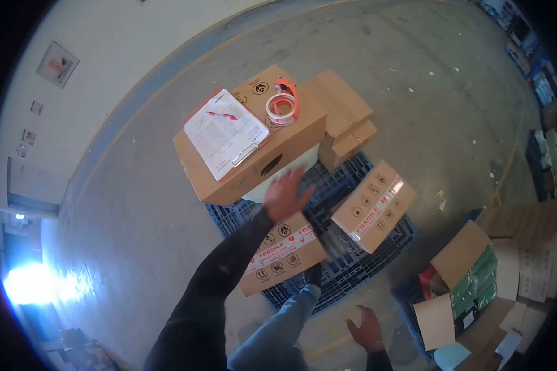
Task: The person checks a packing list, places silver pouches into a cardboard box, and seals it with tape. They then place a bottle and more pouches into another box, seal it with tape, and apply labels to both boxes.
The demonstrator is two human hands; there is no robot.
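My left hand (284, 195) reaches forward with its fingers spread and nothing in it. It hovers by a cardboard box (277, 264) with red-and-white FRAGILE tape and beside the front of a larger cardboard box (260, 173). On that larger box lie a clipboard (249, 154) with printed sheets, a red pen (221, 115) and a tape dispenser (296, 99) with a roll of tape. Lower down, my right hand (366, 329) hangs open over the floor, apart from everything. Another FRAGILE-taped box (374, 206) sits at the pallet's right side.
Beneath the boxes is a blue plastic pallet (359, 266), with one of my feet on it. More plain cartons (337, 105) stand behind. At right, an opened carton (461, 260) holds green packs, near flattened cardboard (526, 266). A white wall (105, 55) runs along the left.
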